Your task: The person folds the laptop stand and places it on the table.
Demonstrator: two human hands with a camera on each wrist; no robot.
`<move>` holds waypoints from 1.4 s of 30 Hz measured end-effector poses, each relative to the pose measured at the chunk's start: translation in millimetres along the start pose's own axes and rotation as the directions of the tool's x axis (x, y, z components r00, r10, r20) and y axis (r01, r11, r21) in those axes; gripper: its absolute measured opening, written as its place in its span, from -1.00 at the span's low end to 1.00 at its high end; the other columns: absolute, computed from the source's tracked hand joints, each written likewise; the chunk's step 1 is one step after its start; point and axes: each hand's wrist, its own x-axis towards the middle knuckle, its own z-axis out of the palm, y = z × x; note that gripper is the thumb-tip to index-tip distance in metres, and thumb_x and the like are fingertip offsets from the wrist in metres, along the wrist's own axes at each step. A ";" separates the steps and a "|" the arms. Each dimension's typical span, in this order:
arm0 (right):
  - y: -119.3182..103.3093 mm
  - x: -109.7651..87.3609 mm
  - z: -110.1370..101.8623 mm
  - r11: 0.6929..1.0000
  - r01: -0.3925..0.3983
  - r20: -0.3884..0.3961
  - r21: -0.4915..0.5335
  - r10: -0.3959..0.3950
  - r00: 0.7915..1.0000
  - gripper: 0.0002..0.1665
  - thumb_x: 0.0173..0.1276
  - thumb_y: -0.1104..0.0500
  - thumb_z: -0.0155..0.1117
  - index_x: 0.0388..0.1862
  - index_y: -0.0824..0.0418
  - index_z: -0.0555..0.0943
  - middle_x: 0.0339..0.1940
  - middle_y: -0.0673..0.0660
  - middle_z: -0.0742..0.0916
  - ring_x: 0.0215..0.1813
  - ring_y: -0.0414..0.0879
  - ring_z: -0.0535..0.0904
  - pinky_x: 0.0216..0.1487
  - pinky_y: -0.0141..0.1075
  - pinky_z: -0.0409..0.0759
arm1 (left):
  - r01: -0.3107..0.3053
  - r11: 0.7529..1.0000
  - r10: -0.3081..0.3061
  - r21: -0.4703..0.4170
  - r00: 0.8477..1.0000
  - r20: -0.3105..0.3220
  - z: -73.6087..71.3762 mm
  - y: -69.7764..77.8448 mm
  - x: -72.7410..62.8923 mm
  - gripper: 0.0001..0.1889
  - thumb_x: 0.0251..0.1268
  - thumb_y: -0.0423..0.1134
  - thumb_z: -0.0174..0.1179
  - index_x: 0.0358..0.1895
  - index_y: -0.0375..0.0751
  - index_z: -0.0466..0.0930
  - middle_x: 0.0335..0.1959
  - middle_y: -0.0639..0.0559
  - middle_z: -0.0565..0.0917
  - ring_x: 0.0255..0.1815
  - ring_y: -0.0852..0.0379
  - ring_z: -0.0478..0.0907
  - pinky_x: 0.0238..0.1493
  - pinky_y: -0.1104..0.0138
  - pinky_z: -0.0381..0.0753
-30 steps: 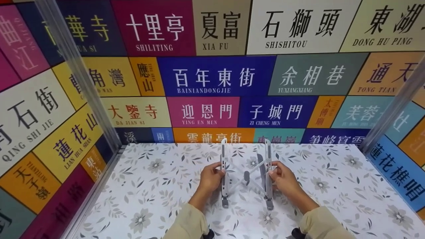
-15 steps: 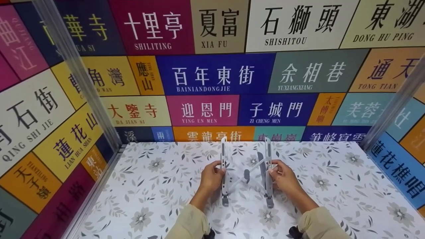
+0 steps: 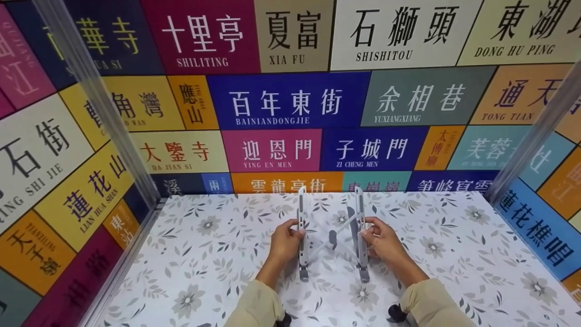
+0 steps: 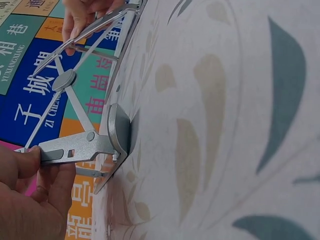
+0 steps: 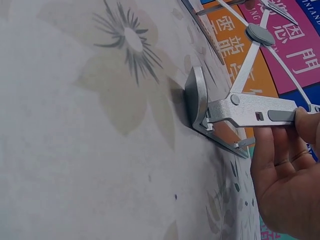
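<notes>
A silver folding laptop stand (image 3: 332,239) stands unfolded on the floral tabletop, its two long side arms joined by thin crossed bars at a grey oval hub (image 4: 64,80). My left hand (image 3: 285,240) pinches the left arm of the stand between thumb and fingers. On the other side, my right hand (image 3: 382,240) pinches the right arm the same way, thumb on top and fingers beneath in the right wrist view. Grey upturned lips (image 5: 196,95) mark the near ends of the arms, close to the cloth. The base rails lie below the arms.
A white tabletop (image 3: 218,254) with grey flowers and leaves spreads around the stand. Behind it rises a wall of coloured sign panels (image 3: 290,100). Clear upright edges (image 3: 104,104) stand at the left and right corners. Dark bands (image 3: 397,313) circle both wrists.
The stand and both hands sit slightly further left in the head view, along with the whole background. Both hands keep the same hold on the stand's arms.
</notes>
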 end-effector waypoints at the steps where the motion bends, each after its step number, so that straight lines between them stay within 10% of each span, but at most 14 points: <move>1: -0.7 0.9 -0.2 1.000 0.003 0.002 -0.002 -0.003 1.000 -0.54 0.55 0.23 0.20 0.38 0.16 0.45 -0.35 0.02 0.59 -0.40 -0.14 0.53 -0.45 -0.25 0.62 | -0.005 1.000 0.005 0.006 1.000 -0.007 0.2 0.3 0.4 -0.67 0.37 -0.34 0.27 0.17 -0.20 0.66 -0.40 -0.02 0.71 -0.41 0.18 0.56 -0.34 0.33 0.57; 42: -2.2 5.6 2.9 1.000 -0.011 0.039 0.004 0.010 0.999 -0.54 0.55 0.23 0.19 0.37 0.18 0.45 -0.40 0.01 0.55 -0.46 -0.12 0.48 -0.53 -0.34 0.52 | 0.043 0.999 -0.043 -0.005 0.997 -0.057 10.4 2.4 0.7 -0.68 0.32 -0.35 0.30 0.13 -0.16 0.68 -0.44 0.01 0.66 -0.44 0.17 0.55 -0.40 0.34 0.55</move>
